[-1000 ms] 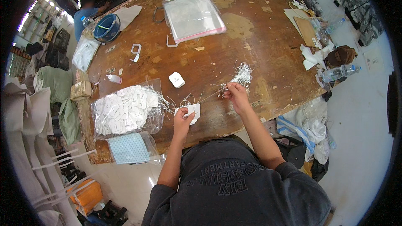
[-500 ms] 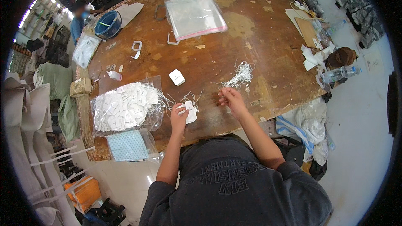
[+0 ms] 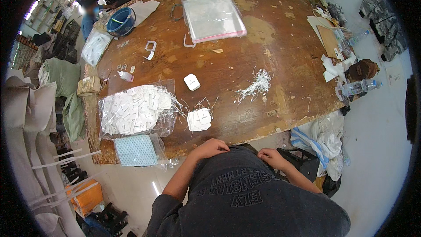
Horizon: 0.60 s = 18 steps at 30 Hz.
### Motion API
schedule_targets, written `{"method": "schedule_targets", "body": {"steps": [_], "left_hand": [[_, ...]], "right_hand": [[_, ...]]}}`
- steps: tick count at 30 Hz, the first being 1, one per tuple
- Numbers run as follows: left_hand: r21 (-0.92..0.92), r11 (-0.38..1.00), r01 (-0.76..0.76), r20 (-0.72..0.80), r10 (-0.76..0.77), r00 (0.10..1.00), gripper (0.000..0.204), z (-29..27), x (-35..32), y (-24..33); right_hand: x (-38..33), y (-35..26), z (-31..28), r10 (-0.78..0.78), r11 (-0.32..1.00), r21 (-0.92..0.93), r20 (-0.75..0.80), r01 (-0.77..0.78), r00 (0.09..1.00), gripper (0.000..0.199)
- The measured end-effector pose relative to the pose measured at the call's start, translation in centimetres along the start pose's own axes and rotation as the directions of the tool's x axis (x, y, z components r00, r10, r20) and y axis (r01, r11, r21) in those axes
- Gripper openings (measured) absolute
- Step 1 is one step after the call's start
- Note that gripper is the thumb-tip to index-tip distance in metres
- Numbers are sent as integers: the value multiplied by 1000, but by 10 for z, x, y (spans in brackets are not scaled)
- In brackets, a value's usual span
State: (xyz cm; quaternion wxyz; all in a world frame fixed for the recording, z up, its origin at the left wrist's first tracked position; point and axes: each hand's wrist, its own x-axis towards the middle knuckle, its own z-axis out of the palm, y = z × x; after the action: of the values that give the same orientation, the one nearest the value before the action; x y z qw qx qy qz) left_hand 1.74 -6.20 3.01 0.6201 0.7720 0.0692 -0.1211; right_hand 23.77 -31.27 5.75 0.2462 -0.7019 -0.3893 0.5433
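Both hands have drawn back to my waist, at the front edge of the table. My left hand (image 3: pixel 212 148) is closed at the front of my dark shirt (image 3: pixel 258 180), its fingers together against the cloth. On the other side of the waist, my right hand (image 3: pixel 272 158) is curled in at the shirt too; its fingertips are partly hidden. Beyond my left hand lies a small fanned pile of white tags (image 3: pixel 199 119) with strings. A bunch of loose white strings (image 3: pixel 259 83) is further right, and a neat stack of white tags (image 3: pixel 191 82) sits behind the pile.
A clear bag of strung tags (image 3: pixel 136 109) and a blue patterned packet (image 3: pixel 136 150) lie at left. Clear plastic sleeves (image 3: pixel 214 17) and a blue bucket (image 3: pixel 121 22) are toward the back. Bottles (image 3: pixel 357 87) stand by the right edge. Another person (image 3: pixel 90 13) is at far left.
My left hand has left the small tag pile and my right hand the area by the strings. Both have come back to my shirt. The tags now lie fanned on the table.
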Motion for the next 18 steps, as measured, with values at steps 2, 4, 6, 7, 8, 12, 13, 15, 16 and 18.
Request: {"method": "schedule_targets", "body": {"steps": [2, 4, 6, 7, 8, 12, 13, 15, 16, 18], "left_hand": [[-6, 1000, 14, 23, -14, 1000, 22, -1, 2, -3], [-7, 999, 49, 51, -48, 998, 23, -2, 3, -4], [-19, 996, 92, 88, -90, 992, 25, -3, 3, -3], [14, 997, 76, 94, -77, 993, 25, -4, 3, -2], [32, 998, 59, 111, -62, 992, 26, -6, 4, -1], [49, 998, 38, 168, -46, 985, 27, -10, 7, 0], [69, 998, 7, 163, -19, 986, 27, -11, 7, 0], [95, 994, -47, 169, 31, 985, 27, -11, 9, -3], [74, 995, -63, 159, 50, 986, 27, -11, 9, -4], [25, 998, -60, 163, 55, 985, 27, -10, 9, -5]], "right_hand": [[-8, 8, -2, 197, 980, -5, 19, -197, 980, 12], [-19, 17, -5, 107, 987, 112, 101, -119, 989, 14], [-27, 25, -9, 41, 983, 172, 161, -68, 986, 18], [-29, 27, -9, 4, 985, 172, 178, -35, 984, 21], [-30, 28, -10, -43, 985, 173, 187, 10, 981, 24], [-29, 26, -3, 63, 998, -34, 197, -58, 978, 32], [-30, 26, -2, 72, 996, -69, 190, -60, 979, 33], [-33, 27, -2, 113, 989, -114, 195, -92, 974, 33], [-37, 29, -2, 147, 985, -124, 207, -123, 967, 32], [-41, 33, -2, 130, 988, -106, 225, -109, 966, 29]]}}
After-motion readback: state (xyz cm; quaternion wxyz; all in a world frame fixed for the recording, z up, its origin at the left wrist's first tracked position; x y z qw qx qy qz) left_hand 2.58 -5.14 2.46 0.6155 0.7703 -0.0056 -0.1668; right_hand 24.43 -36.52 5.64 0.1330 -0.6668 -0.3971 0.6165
